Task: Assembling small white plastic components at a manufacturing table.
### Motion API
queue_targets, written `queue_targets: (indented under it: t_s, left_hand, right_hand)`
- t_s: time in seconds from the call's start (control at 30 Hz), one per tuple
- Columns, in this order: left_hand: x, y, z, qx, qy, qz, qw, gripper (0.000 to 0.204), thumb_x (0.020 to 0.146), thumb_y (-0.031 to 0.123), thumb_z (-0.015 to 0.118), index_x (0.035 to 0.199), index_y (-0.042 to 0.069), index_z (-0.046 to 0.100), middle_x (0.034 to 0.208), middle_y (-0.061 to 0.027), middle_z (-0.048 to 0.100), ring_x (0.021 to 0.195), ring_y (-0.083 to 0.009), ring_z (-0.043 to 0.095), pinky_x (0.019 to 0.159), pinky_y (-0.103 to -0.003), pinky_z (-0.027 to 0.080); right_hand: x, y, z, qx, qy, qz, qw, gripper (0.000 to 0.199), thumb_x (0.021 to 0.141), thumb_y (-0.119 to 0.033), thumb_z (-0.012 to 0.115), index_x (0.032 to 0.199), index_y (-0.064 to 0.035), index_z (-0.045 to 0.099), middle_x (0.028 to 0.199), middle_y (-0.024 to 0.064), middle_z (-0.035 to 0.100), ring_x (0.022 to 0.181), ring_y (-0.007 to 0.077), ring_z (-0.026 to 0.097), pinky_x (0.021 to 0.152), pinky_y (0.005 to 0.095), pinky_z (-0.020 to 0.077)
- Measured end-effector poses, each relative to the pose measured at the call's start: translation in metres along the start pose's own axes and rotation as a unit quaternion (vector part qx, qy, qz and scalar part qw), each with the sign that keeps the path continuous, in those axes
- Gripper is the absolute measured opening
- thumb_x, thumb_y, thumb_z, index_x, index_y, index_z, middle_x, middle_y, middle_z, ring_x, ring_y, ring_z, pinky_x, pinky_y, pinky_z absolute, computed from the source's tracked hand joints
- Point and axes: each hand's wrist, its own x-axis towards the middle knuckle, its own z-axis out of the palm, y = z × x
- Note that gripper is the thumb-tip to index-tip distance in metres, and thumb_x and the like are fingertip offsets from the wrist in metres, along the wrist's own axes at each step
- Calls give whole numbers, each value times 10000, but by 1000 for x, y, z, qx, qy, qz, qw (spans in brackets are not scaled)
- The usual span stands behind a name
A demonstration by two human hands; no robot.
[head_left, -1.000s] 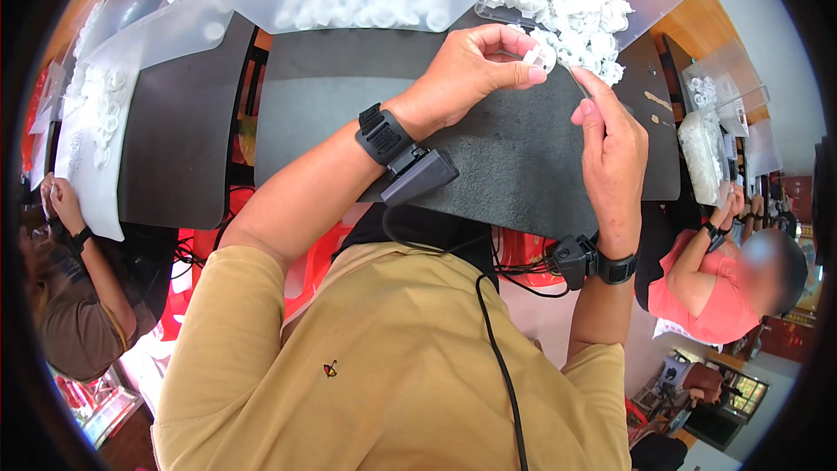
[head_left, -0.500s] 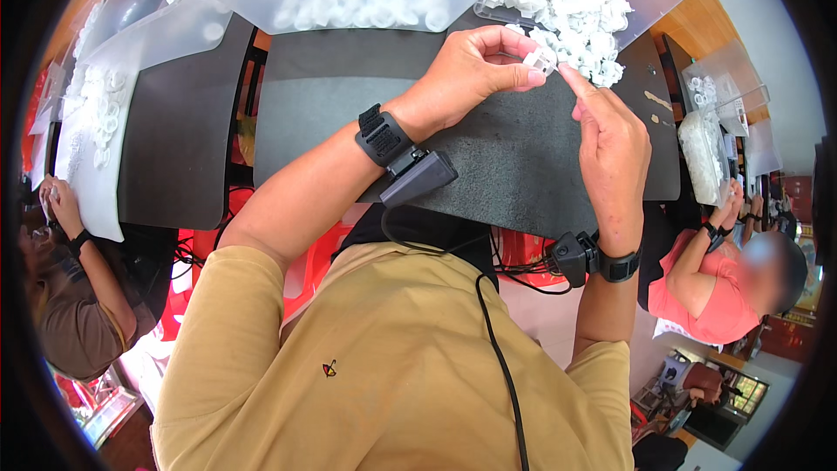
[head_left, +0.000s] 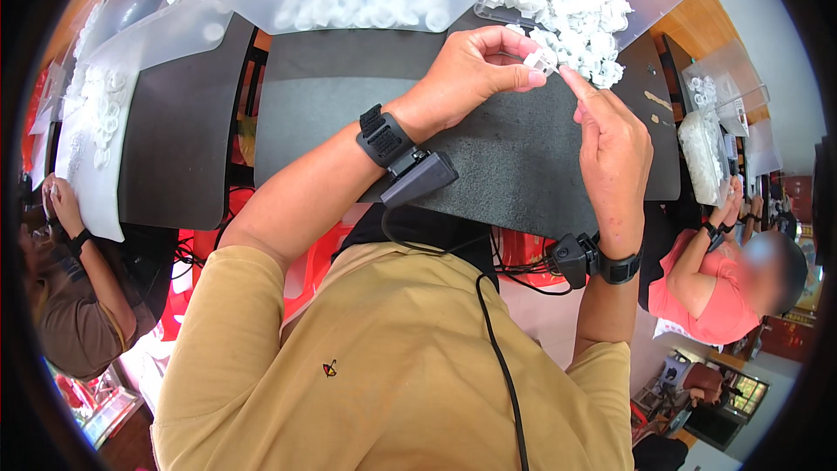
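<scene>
Above the far part of the dark table, my left hand (head_left: 484,65) pinches a small white plastic fitting (head_left: 541,61) between thumb and fingertips. To its right, my right hand (head_left: 613,135) points its index finger at the fitting, the tip touching or nearly touching its right edge. The thumb sits lower, apart from that fingertip, and the remaining fingers are curled and mostly hidden; I see nothing held in them. Just behind the fitting lies a heap of similar white plastic fittings (head_left: 580,9).
A translucent bin (head_left: 366,2) of white parts stands at the table's far edge. The dark tabletop (head_left: 349,78) lies below my hands. Co-workers handle parts at left and right. A black cable (head_left: 497,340) hangs down my front; red stools (head_left: 523,253) show beneath the table.
Almost nothing differs. My right hand shifts very slightly, while my left hand keeps the fitting in the same place.
</scene>
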Motion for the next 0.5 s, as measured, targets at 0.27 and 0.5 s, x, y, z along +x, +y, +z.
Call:
queue_targets:
  t_s: [0.27, 0.5]
  left_hand:
    - [-1, 0, 0, 24, 1, 15, 1000, 277, 809, 12, 705, 1069, -12, 614, 1021, -83, 664, 930, -129, 642, 839, -266, 533]
    - [0, 5, -3, 127, -8, 14, 992, 283, 785, 9, 726, 1052, -2, 635, 992, -77, 678, 922, -121, 647, 833, -251, 526]
  right_hand:
    - [2, -3, -5, -58, 3, -31, 998, 382, 806, -12, 562, 1124, -195, 668, 747, 83, 564, 666, 292, 592, 564, 381, 463]
    - [11, -3, -13, -206, -1, -154, 966, 340, 766, -50, 574, 1058, -178, 691, 701, 44, 539, 623, 226, 595, 528, 341, 470]
